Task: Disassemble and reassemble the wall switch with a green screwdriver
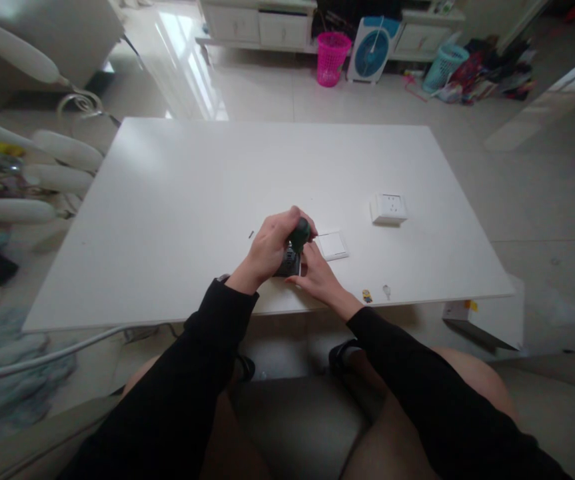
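Observation:
My left hand (270, 248) is closed round the green handle of a screwdriver (300, 233), held upright over a small dark switch body (290, 263) on the white table (177, 200). My right hand (320, 273) grips that dark part from the right side, fingers pressed against it. A white square cover plate (333, 245) lies flat just right of my hands. Further right sits a white wall socket (388, 208). A tiny dark screw (251, 234) lies left of my left hand.
Two small items, one yellow (367, 295) and one pale (386, 291), lie near the table's front edge. A pink basket (332, 58), a blue fan (372, 50) and a teal basket (444, 65) stand on the floor beyond. A box (487, 320) sits at the right.

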Tool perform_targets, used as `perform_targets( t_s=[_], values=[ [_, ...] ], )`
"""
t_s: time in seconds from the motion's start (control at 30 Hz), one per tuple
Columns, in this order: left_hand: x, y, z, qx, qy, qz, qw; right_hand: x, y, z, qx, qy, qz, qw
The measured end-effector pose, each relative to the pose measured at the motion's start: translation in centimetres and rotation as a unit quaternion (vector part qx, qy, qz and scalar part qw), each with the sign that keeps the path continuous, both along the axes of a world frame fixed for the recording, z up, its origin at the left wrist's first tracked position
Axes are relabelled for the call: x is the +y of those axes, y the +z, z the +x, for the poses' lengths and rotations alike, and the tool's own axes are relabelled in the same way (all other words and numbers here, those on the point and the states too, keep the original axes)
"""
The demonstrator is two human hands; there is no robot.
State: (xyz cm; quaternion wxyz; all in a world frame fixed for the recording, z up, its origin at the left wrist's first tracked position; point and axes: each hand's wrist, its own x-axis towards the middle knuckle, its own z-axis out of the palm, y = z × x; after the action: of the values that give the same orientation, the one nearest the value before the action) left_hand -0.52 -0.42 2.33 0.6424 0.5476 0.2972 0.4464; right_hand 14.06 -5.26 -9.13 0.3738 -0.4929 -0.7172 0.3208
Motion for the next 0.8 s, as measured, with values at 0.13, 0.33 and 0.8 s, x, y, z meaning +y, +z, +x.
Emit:
perform_targets(
  t_s=[0.13,0.33,0.8],
  values=[
    [-0.26,0.05,0.27,-0.041,0.001,-0.036,0.999,-0.03,0.12,0.03,-0.007,0.001,-0.004,1.0],
    [-0.36,-0.61,0.23,-0.086,-0.022,0.006,0.996,0.04,0.17,-0.01,-0.008,0.001,-0.013,1.0],
    [-0.19,-0.65,0.23,-0.057,-0.019,-0.018,0.998,-0.01,0.21,0.02,-0.003,0.003,-0.007,1.0]
  ],
)
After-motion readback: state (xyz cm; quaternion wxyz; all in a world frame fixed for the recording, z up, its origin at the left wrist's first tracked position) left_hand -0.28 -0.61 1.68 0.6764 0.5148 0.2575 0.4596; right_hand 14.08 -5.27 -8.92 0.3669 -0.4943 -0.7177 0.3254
